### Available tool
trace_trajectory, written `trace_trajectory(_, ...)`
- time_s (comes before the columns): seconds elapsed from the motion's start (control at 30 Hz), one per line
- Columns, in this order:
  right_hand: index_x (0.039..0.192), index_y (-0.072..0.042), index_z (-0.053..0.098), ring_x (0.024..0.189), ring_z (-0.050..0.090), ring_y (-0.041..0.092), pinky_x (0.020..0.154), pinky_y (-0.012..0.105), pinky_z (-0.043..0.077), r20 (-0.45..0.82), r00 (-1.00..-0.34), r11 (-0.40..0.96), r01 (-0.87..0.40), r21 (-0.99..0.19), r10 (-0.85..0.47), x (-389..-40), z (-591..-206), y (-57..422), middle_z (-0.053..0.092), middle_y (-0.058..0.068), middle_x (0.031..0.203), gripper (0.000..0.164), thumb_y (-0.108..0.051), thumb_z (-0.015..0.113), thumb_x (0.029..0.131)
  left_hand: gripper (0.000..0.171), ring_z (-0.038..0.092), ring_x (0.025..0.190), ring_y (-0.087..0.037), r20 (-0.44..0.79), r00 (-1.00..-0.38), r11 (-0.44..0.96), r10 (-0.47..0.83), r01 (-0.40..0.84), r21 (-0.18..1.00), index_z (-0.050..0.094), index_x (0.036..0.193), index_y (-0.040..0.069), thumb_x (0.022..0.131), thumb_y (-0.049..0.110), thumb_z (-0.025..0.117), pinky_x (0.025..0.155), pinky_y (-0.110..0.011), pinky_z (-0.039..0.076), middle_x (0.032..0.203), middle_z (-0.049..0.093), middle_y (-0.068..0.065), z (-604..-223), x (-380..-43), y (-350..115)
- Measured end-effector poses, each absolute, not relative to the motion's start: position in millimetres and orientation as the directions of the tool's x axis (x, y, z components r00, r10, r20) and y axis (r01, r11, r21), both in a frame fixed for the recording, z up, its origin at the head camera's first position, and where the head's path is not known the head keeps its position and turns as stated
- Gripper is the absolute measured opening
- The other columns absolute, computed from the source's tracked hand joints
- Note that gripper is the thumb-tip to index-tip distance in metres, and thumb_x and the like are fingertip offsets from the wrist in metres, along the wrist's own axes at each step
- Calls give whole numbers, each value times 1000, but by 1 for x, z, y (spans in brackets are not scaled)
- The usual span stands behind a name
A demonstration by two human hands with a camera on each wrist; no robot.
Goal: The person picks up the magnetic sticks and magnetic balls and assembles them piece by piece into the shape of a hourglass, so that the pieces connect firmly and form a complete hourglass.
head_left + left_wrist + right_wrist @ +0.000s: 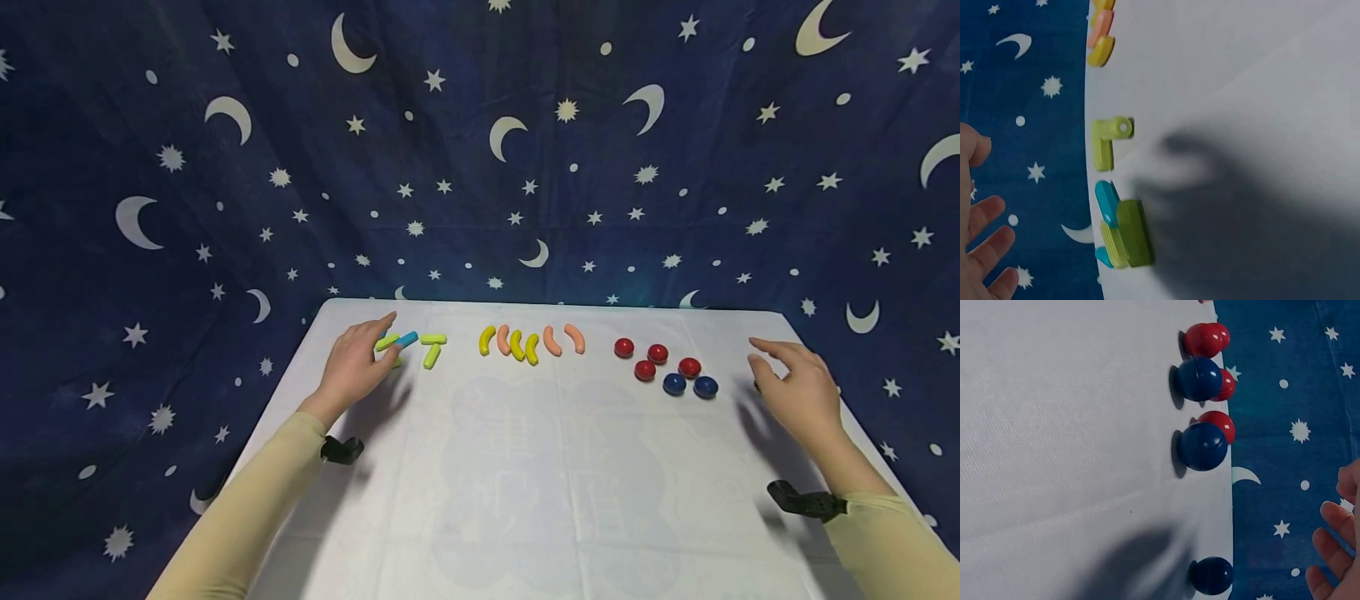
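My left hand [354, 362] hovers at the table's far left, thumb and fingers spread with nothing between them. Partly behind it lie short lime-green sticks [432, 339] and a blue stick [407, 339]. In the left wrist view, another blue stick [1104, 257] shows at the edge of the ridged green ones [1135, 234]. On the right side, my right hand [798, 392] is held above the table, fingers loosely extended and holding nothing. A dark blue ball [1212, 575] is near it in the right wrist view, mostly hidden by the hand in the head view.
Yellow banana-shaped pieces [517, 345] and curved pink pieces [574, 338] lie in a row at the back middle. Right of them are several red balls [657, 354] and two blue balls [674, 384]. A dark star-and-moon curtain [465, 208] hangs behind the white-covered table [510, 467].
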State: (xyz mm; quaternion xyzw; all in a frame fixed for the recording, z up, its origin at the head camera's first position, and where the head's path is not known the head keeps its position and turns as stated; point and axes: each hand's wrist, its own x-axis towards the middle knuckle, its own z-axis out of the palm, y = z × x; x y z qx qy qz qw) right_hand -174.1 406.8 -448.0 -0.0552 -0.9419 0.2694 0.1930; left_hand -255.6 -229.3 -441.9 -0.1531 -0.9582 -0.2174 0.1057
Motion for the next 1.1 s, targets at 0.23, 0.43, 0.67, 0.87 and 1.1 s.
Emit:
trace_trajectory(0.23,142,0,57,117,47,46,84,47,35,330,-903,814,38,-580,277,-172,-446,418,53,30,136,44,-23,51,105,64,50,130,-37,282,-924,841,258,358,405,39,159,16,102,38,59,106,-58,38,146,54,-14,-439,-255,-220)
trace_trajectory(0.43,141,0,59,114,49,33,82,20,30,341,-881,794,62,-605,329,-168,-446,425,56,23,131,44,-26,53,105,67,52,129,-37,264,-929,835,259,352,422,35,160,17,101,38,60,106,-57,40,144,57,-12,-437,-254,-210)
trace_trajectory(0.67,140,1,59,92,39,-16,80,14,32,309,-874,743,86,-663,376,-167,-451,434,58,-13,107,47,-30,56,104,68,46,138,-37,244,-929,829,279,361,427,34,161,18,102,39,60,112,-57,35,147,55,-11,-437,-254,-200)
trace_trajectory(0.87,149,1,49,90,37,-12,72,16,35,167,-904,688,168,-706,393,-167,-462,443,55,-18,107,60,-39,55,104,69,54,130,-35,201,-930,823,308,366,435,31,162,19,102,39,59,113,-54,36,151,51,-11,-440,-257,-191)
trace_trajectory(1.1,155,4,37,108,55,28,66,16,36,76,-920,683,227,-694,384,-165,-472,451,51,32,140,70,-41,55,103,66,50,135,-33,138,-943,837,302,331,436,35,161,19,102,39,56,105,-54,44,152,50,-11,-448,-259,-179)
